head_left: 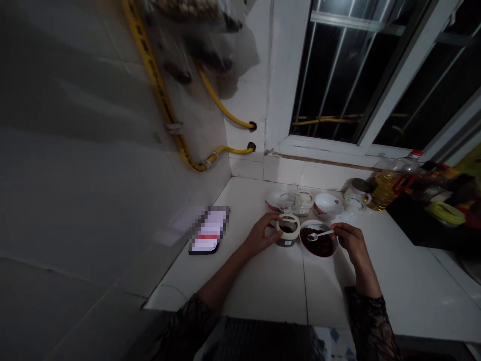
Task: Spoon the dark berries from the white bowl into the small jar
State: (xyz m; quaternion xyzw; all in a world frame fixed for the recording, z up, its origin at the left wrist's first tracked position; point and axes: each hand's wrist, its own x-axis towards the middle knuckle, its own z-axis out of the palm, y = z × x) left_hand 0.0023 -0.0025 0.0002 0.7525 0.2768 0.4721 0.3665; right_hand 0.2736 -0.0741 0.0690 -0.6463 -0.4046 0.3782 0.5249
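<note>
The left hand point(266, 231) grips the jar point(287, 241) near its rim, presumably to steady it. Between the jar and the right hand point(351, 241) sits the bowl point(312, 224); that hand pinches the spoon point(320, 234) by its handle, so its tip lies above dark contents point(323, 246); dimness hides any contact.

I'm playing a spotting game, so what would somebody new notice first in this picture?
Probably the glowing phone, lying on the pale counter near the left wall. Next, perhaps, the yellow pipe running down that wall at upper left. Then the right hand, holding a white spoon over a bowl of dark red stuff, and the left hand gripping a jar beside it.
</note>
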